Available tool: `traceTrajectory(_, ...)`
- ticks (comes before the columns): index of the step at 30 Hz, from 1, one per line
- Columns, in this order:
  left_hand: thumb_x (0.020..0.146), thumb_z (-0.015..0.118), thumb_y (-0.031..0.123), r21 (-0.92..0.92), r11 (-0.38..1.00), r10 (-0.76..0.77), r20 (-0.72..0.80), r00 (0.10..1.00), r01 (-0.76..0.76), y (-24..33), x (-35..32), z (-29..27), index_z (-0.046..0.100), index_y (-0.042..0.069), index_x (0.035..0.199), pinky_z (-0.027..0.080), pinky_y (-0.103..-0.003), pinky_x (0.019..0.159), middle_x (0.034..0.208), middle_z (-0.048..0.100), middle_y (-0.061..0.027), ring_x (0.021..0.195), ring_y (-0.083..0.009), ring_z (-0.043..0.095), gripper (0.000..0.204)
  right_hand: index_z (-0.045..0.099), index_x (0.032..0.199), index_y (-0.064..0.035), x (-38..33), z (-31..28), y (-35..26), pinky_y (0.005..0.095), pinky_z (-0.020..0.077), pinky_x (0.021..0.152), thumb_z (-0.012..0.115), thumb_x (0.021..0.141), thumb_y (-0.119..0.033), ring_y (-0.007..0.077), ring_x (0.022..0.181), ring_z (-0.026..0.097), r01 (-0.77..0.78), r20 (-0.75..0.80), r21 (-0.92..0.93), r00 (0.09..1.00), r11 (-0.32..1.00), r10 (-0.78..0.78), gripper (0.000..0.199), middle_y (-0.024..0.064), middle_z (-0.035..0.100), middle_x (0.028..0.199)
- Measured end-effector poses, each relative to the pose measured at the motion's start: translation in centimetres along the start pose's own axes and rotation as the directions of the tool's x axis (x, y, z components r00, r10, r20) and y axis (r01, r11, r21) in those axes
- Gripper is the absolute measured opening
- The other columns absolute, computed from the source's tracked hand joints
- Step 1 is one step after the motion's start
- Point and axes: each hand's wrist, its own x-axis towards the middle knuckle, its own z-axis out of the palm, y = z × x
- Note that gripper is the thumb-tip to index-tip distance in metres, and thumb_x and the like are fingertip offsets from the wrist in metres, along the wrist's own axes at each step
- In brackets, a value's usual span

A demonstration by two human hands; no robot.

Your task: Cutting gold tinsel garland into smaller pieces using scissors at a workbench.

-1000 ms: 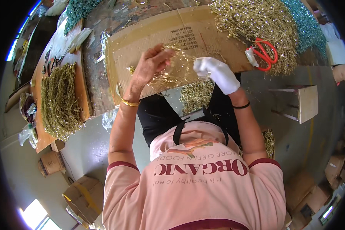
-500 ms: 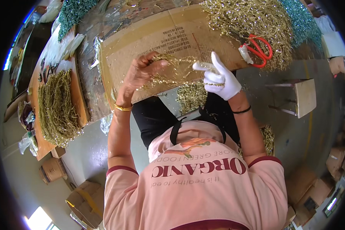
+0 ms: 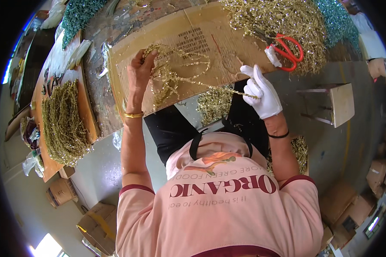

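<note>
Where both hands [image 3: 139, 73] [image 3: 262, 97] grip, gold tinsel [image 3: 169, 79] between

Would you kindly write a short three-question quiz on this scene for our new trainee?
1. Which hand wears the white glove?
2. Where do the red-handled scissors lie?
A: on the floor
B: against the gold tinsel pile
C: on the person's lap
3. True or false: the bare left hand holds gold tinsel strands.

Key:
1: the right hand.
2: B.
3: True.
</note>
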Motion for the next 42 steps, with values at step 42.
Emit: traceTrajectory(42, 0.084, 0.058, 0.004, -0.142, 0.853, 0.428, -0.362, 0.828, -0.503, 5.8, -9.0, -11.9, 0.059, 0.002, 0.097, 0.049, -0.031, 0.083, 0.098, 0.062, -0.0112, 0.087, -0.0175, 0.061, 0.013, 0.062, 0.102, -0.0078, 12.1, -1.7, -2.3, 0.0207, 0.0434, 0.055, 0.062, 0.080, -0.010, 0.0062, 0.062, 0.054, 0.350, 0.140, -0.925, 0.678, 0.150, -0.722, 0.022, 0.0021, 0.066, 0.084)
